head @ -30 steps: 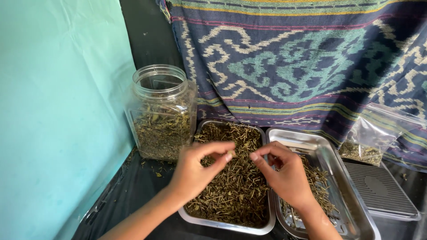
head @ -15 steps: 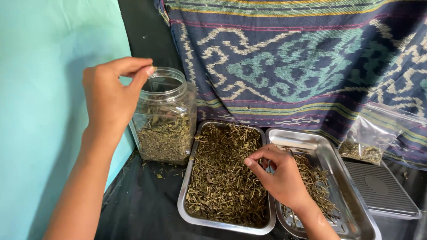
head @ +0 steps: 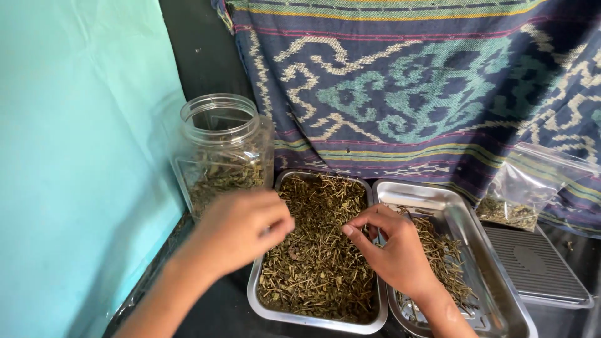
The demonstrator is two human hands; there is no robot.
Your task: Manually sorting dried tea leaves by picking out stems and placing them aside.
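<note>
Picking dry, twiggy herbs [head: 319,263], both hands [head: 241,228] over shiny steel tray [head: 313,319].

We see a turquoise wall [head: 75,156] beside a navy woven cloth [head: 426,87] patterned with cream scrolls, a teal motif and yellow, purple and green stripes. Olive-brown dried herbs [head: 319,263] fill a silver metal tray [head: 313,320]; the clear plastic jar [head: 222,153] holds greenish leaves.

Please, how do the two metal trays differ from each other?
The left tray is covered thickly with dried herb; the right tray holds a thin layer, with bare metal showing. The left hand hovers over the left tray; the right hand spans both. Both are shiny, rectangular, side by side.
</note>
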